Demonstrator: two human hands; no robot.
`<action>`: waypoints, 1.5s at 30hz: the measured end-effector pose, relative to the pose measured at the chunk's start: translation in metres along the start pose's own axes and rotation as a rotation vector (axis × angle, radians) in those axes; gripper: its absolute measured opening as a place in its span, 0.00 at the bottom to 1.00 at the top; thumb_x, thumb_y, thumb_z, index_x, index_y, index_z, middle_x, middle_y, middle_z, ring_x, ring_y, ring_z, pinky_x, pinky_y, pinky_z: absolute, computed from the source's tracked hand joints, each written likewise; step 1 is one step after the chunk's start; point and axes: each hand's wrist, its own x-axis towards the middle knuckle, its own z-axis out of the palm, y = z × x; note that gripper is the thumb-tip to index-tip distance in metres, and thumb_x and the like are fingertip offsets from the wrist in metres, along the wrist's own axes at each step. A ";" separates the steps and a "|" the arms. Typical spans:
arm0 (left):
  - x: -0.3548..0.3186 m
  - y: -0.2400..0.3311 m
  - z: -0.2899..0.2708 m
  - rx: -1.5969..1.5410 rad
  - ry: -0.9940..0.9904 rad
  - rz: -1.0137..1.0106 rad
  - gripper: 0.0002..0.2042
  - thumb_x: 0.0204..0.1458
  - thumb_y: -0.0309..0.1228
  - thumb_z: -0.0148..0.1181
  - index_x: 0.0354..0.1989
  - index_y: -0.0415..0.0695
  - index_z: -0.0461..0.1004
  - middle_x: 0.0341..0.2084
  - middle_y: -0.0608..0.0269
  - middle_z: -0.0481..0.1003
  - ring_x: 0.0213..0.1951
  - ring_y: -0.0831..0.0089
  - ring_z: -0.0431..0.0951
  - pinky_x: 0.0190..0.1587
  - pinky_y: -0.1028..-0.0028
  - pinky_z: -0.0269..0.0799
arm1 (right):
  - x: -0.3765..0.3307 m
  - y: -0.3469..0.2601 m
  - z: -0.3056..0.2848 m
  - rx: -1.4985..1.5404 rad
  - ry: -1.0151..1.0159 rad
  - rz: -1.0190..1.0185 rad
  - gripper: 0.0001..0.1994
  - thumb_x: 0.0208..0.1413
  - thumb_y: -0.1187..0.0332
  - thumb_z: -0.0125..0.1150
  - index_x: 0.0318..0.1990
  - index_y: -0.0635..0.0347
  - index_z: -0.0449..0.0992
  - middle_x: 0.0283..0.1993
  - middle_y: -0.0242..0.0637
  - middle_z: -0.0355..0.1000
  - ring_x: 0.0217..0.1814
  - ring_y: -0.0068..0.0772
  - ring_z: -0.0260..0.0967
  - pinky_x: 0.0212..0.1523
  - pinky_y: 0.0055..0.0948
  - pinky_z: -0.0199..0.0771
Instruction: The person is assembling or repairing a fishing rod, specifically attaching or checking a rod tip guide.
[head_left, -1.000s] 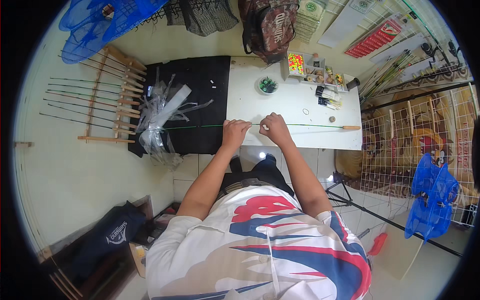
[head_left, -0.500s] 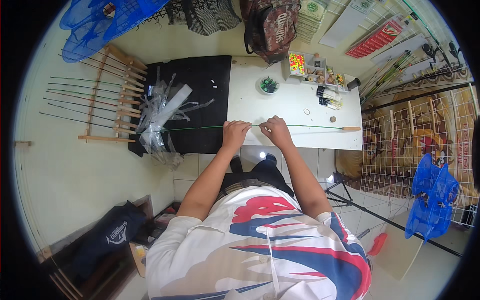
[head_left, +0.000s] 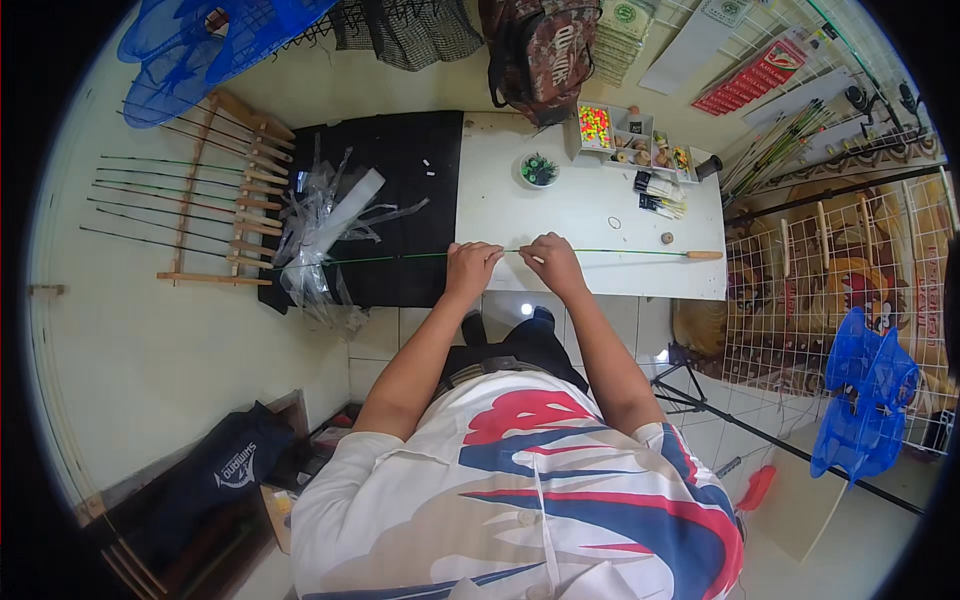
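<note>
A thin green fishing rod (head_left: pixel 630 252) lies crosswise along the table's near side. Its wooden handle (head_left: pixel 704 255) is at the right end, and its slim tip runs left over the black mat toward clear plastic bags (head_left: pixel 325 235). My left hand (head_left: pixel 473 265) is closed on the rod near the border of mat and white tabletop. A short way to the right, my right hand (head_left: pixel 550 262) pinches the rod between thumb and fingers. Between the two hands a short stretch of rod shows. Any small part under the fingertips is too small to make out.
On the white table (head_left: pixel 490 200) stand a potted plant (head_left: pixel 538 171), a compartment tray (head_left: pixel 630 150) of small parts, and a small cork piece (head_left: pixel 667 239). A wooden rack (head_left: pixel 255 200) with several rods is at left. Blue nets (head_left: pixel 865 400) hang at right.
Both hands keep their places on the rod. The fingers of my right hand have shifted very slightly; otherwise the scene stays the same.
</note>
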 end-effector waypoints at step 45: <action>0.010 0.000 0.005 -0.007 -0.016 -0.008 0.07 0.54 0.36 0.62 0.35 0.49 0.83 0.30 0.66 0.81 0.32 0.67 0.79 0.41 0.65 0.63 | 0.023 0.006 -0.010 -0.065 -0.207 -0.033 0.03 0.44 0.72 0.66 0.28 0.58 0.82 0.28 0.37 0.73 0.36 0.40 0.72 0.39 0.38 0.73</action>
